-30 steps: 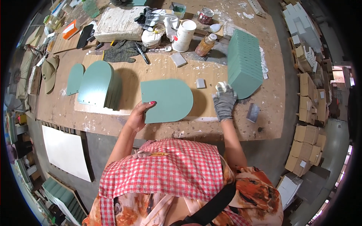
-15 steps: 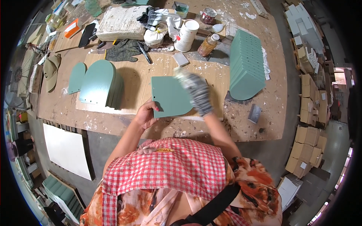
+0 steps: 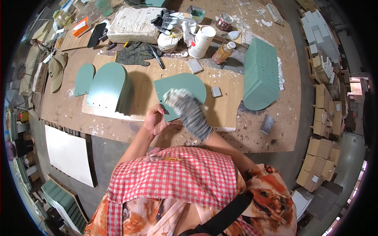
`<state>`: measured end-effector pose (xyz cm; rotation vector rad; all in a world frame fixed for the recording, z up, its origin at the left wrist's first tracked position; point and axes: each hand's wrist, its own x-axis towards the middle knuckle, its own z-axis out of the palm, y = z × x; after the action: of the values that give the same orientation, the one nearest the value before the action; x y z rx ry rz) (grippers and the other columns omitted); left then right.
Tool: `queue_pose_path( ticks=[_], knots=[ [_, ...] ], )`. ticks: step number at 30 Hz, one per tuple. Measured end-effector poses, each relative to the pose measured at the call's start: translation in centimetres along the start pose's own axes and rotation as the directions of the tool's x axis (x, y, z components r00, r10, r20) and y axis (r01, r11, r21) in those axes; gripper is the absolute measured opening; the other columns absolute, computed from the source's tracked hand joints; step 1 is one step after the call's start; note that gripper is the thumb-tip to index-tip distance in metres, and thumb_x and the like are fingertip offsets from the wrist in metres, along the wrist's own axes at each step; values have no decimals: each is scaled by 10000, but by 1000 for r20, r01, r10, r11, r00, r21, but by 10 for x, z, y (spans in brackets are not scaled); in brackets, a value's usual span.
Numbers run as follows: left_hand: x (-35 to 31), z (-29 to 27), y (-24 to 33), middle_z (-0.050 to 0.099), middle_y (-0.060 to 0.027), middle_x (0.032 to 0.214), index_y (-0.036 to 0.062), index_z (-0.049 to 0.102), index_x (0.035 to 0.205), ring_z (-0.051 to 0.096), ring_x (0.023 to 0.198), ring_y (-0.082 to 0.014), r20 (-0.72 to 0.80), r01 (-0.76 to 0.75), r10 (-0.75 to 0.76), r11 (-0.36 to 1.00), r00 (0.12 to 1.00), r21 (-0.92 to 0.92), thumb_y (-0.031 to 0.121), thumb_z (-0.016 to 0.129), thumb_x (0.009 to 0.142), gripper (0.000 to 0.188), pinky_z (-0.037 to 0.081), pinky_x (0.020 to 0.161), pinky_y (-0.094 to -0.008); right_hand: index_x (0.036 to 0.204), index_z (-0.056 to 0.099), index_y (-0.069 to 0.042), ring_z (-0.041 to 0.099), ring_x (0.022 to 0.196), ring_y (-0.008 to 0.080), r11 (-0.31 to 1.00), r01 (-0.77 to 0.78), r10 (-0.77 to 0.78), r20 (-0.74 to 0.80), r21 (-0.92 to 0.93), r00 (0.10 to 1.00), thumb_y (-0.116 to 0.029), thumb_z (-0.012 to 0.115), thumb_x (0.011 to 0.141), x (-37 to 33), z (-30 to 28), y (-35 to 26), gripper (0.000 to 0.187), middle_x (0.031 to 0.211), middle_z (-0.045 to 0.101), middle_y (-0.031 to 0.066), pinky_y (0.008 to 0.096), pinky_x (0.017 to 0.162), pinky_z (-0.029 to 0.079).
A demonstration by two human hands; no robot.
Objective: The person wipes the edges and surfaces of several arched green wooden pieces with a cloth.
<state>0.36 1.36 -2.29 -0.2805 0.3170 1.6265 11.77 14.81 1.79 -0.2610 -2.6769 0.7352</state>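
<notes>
A green panel with a rounded far end and small holes at its left edge lies tilted over the light wooden board. My bare left hand grips the panel's left edge, with the thumb on top and the fingers partly hidden beneath. Across the panel's face lies my right hand in a grey and white knitted glove; motion smears its fingers, so what they hold, if anything, does not show. Right of the panel is a small grey block.
To the left are a stack of green panels and a single smaller panel. A long stacked row of panels stands at right. Beyond are a dark glove, a white container, a bottle and a tin.
The panel has turned and shifted, its rounded end now pointing away. My gloved right hand has swept left and nearer across it, uncovering the small grey block. My left hand keeps its grip.
</notes>
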Motion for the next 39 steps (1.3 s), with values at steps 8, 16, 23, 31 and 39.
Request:
queue_pose_path(
  ticks=[8,16,23,31,39],
  knots=[
    [1,9,0,542,-149,1207,2,475,1210,514,1125,-313,-26,-19,18,1000,999,-23,152,441,775,461,390,979,-526,1238,536,-134,429,1188,259,990,-117,122,65,-74,990,-187,499,839,-3,7,12,405,1308,462,83,379,1066,287],
    [-7,35,1,571,-145,1147,59,452,1241,615,975,-253,-204,-24,71,975,977,222,347,479,931,424,506,874,-408,1058,626,-63,560,1015,258,884,44,-146,187,465,971,-85,513,851,-26,19,-21,236,1091,604,86,360,925,429],
    [-18,52,9,508,-105,1203,43,365,1307,586,1010,-229,-150,-96,209,836,966,541,172,446,925,412,533,844,-398,1068,634,-120,562,1034,246,704,-174,-6,251,688,968,-195,550,883,-48,-33,10,217,1125,612,45,338,942,434],
    [-27,89,-11,647,-171,864,54,468,1297,634,722,-215,80,-27,373,-146,925,989,74,537,822,480,491,707,-319,1243,483,38,537,1095,194,174,-236,635,74,956,769,-29,525,886,-18,-19,13,366,1222,547,127,282,983,409],
    [-33,112,-20,662,-172,830,112,595,1178,633,668,-287,130,72,450,-405,884,911,172,618,760,422,510,650,-345,1266,484,9,504,1097,137,-12,-306,754,210,952,622,-57,521,899,-29,-8,27,375,1246,534,67,263,965,383]
  ],
)
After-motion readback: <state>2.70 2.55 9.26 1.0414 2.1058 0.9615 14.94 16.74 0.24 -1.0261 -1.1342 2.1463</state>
